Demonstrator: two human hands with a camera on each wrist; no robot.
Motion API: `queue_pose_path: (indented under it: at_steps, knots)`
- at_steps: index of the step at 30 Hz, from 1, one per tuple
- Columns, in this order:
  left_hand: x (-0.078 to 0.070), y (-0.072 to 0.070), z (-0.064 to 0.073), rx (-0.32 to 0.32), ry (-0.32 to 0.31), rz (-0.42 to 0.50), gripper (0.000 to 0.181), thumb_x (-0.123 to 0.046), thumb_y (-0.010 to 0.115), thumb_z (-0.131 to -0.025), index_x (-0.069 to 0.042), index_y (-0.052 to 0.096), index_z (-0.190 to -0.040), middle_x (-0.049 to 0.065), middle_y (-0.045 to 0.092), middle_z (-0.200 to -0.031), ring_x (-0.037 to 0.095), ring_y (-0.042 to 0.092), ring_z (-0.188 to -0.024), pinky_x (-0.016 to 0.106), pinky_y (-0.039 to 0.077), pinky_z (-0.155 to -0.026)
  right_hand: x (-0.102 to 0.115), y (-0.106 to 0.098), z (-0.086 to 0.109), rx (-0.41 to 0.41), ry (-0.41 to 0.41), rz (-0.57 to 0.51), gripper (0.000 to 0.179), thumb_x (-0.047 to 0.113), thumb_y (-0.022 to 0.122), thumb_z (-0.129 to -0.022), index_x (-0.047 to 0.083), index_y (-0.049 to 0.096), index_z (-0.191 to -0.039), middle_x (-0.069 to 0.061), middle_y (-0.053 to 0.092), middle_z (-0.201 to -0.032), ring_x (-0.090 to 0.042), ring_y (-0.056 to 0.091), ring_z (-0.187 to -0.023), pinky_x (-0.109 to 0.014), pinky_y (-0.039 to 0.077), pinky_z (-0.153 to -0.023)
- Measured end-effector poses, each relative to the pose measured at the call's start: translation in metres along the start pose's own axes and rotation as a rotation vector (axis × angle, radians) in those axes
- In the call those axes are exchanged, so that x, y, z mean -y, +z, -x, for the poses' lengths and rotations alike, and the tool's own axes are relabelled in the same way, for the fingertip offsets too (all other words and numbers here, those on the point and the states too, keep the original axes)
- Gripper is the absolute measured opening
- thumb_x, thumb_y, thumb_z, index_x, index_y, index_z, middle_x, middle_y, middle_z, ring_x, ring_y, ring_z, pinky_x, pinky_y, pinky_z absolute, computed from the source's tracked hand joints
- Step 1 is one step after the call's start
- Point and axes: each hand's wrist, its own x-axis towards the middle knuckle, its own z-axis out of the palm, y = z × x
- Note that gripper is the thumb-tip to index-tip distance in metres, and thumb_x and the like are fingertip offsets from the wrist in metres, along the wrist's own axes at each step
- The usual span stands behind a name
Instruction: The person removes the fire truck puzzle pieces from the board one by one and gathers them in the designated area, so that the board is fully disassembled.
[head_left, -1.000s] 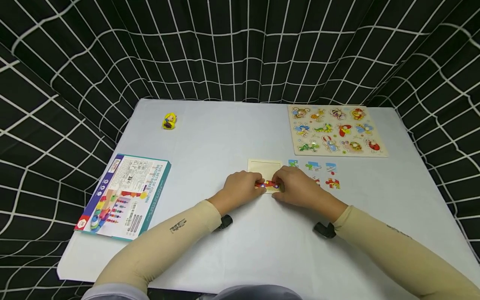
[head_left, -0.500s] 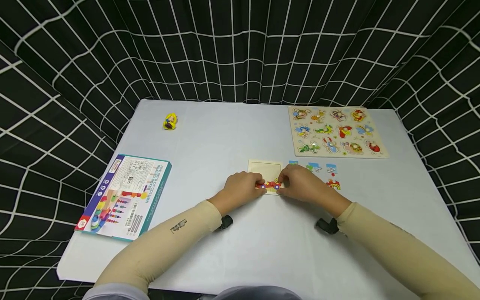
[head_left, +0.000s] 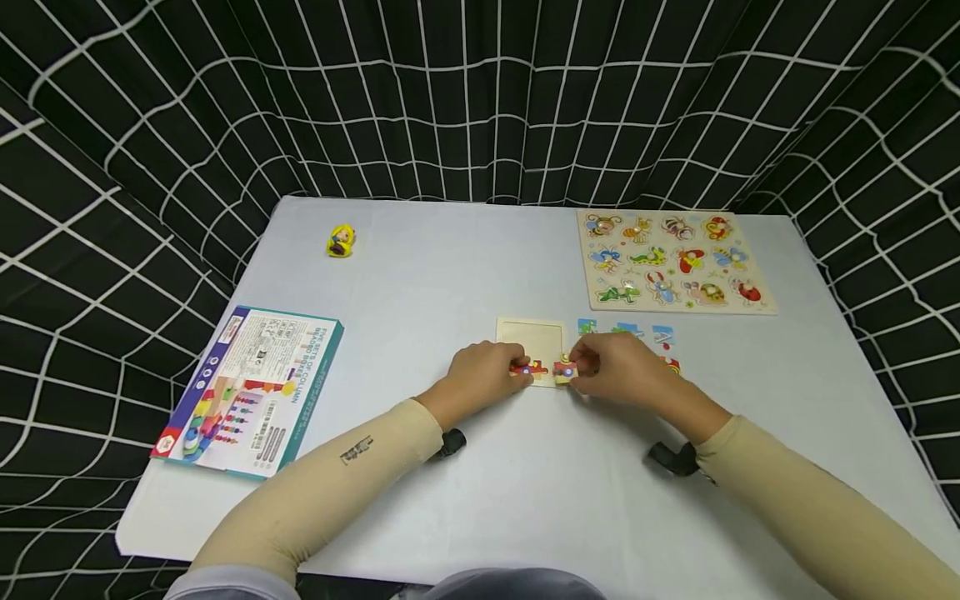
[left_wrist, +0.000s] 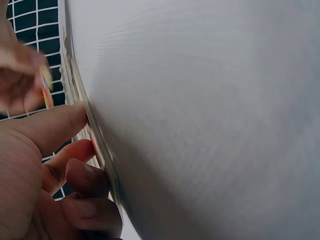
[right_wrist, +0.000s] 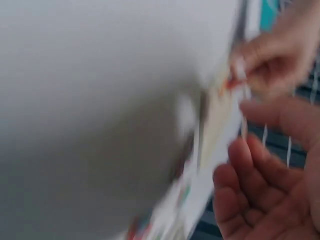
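Note:
A small wooden puzzle board [head_left: 529,332] lies on the white table, its upper recess bare. A red jigsaw piece [head_left: 536,368] sits in its lower left part. My left hand [head_left: 487,373] grips the board's lower left side, thumb at the near edge, curled fingers by the red piece; the left wrist view shows this thumb [left_wrist: 65,122] against the edge. Just off the board's right side, my right hand [head_left: 618,371] pinches a red-and-yellow puzzle piece [head_left: 565,370] between thumb and finger. The right wrist view is blurred.
Loose jigsaw pieces [head_left: 663,335] lie right of the board, partly hidden by the right hand. Behind them is an insect peg puzzle [head_left: 675,262]. A boxed toy [head_left: 251,392] lies at left, and a small yellow figure [head_left: 341,241] stands far left.
My right hand has drawn its puzzle piece rightward, away from the red piece and off the board, tilting it. My left hand has stayed at the board's left side.

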Motion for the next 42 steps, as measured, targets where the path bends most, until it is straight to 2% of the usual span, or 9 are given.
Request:
queue_pose_path:
  at_steps: [5, 9, 14, 19, 23, 27, 31, 36, 42]
  knots:
    - [-0.001, -0.001, -0.002, 0.009, 0.005, -0.001, 0.018, -0.038, 0.070, -0.089, -0.024, 0.068, -0.101, -0.009, 0.067, -0.086, 0.014, 0.057, -0.071, 0.032, 0.044, -0.059, -0.047, -0.029, 0.047, 0.027, 0.023, 0.019, 0.028, 0.018, 0.088, -0.070, 0.013, 0.068, -0.088, 0.005, 0.062, -0.081, -0.015, 0.056, -0.076, -0.030, 0.047, -0.067]
    - [0.000, -0.003, -0.003, 0.017, 0.006, -0.002, 0.015, -0.036, 0.071, -0.088, -0.024, 0.068, -0.097, -0.010, 0.062, -0.079, 0.014, 0.054, -0.069, 0.032, 0.042, -0.057, -0.074, -0.039, 0.073, 0.044, 0.068, 0.041, 0.029, 0.023, 0.090, -0.071, 0.015, 0.067, -0.087, 0.006, 0.061, -0.081, -0.015, 0.055, -0.076, -0.028, 0.046, -0.066]
    - [-0.001, -0.003, -0.003, 0.035, 0.001, 0.014, 0.015, -0.035, 0.071, -0.088, -0.023, 0.066, -0.096, -0.010, 0.061, -0.078, 0.014, 0.055, -0.069, 0.032, 0.042, -0.059, -0.087, -0.042, 0.083, 0.052, 0.095, 0.063, 0.031, 0.026, 0.089, -0.071, 0.015, 0.068, -0.090, 0.007, 0.061, -0.083, -0.015, 0.054, -0.079, -0.031, 0.046, -0.069]
    - [0.000, 0.000, -0.002, 0.029, -0.008, 0.020, 0.018, -0.037, 0.071, -0.088, -0.022, 0.065, -0.097, -0.010, 0.065, -0.083, 0.014, 0.055, -0.068, 0.032, 0.043, -0.060, -0.096, -0.041, 0.086, 0.039, 0.092, 0.196, 0.033, 0.031, 0.091, -0.066, 0.018, 0.071, -0.090, 0.011, 0.061, -0.083, -0.015, 0.050, -0.083, -0.039, 0.043, -0.074]
    - [0.001, 0.002, -0.003, 0.024, -0.004, 0.035, 0.019, -0.036, 0.071, -0.087, -0.022, 0.066, -0.101, -0.010, 0.067, -0.087, 0.013, 0.057, -0.068, 0.031, 0.043, -0.060, -0.103, -0.041, 0.087, 0.020, 0.093, 0.238, 0.036, 0.036, 0.092, -0.063, 0.021, 0.072, -0.089, 0.014, 0.063, -0.084, -0.015, 0.050, -0.085, -0.043, 0.039, -0.078]
    - [0.003, 0.001, -0.006, 0.027, 0.014, 0.025, 0.025, -0.037, 0.072, -0.087, -0.022, 0.064, -0.106, -0.007, 0.068, -0.087, 0.014, 0.056, -0.068, 0.031, 0.044, -0.061, -0.093, -0.044, 0.080, 0.000, 0.092, 0.198, 0.033, 0.040, 0.091, -0.065, 0.022, 0.070, -0.084, 0.012, 0.059, -0.076, -0.014, 0.048, -0.080, -0.036, 0.039, -0.072]
    - [0.008, -0.001, -0.007, 0.050, 0.030, 0.011, 0.033, -0.040, 0.070, -0.089, -0.019, 0.058, -0.112, -0.004, 0.066, -0.085, 0.015, 0.056, -0.067, 0.031, 0.044, -0.062, -0.067, -0.042, 0.053, -0.001, 0.041, 0.145, 0.023, 0.036, 0.086, -0.074, 0.023, 0.068, -0.079, 0.010, 0.053, -0.069, -0.013, 0.046, -0.071, -0.030, 0.039, -0.061]
    - [0.014, -0.007, -0.004, 0.081, 0.040, -0.009, 0.038, -0.043, 0.069, -0.090, -0.018, 0.054, -0.115, -0.005, 0.063, -0.081, 0.015, 0.055, -0.064, 0.030, 0.043, -0.059, -0.029, -0.021, 0.011, 0.047, -0.108, 0.157, 0.011, 0.026, 0.081, -0.081, 0.022, 0.071, -0.082, 0.013, 0.054, -0.069, -0.009, 0.048, -0.066, -0.029, 0.041, -0.058]
    - [0.021, -0.013, 0.001, 0.020, 0.064, -0.099, 0.024, -0.037, 0.071, -0.090, -0.023, 0.061, -0.106, -0.007, 0.056, -0.064, 0.015, 0.050, -0.062, 0.032, 0.042, -0.055, 0.002, 0.005, -0.022, 0.068, -0.196, 0.190, 0.013, 0.021, 0.077, -0.084, 0.013, 0.077, -0.094, 0.012, 0.060, -0.073, -0.007, 0.050, -0.066, -0.030, 0.044, -0.060]
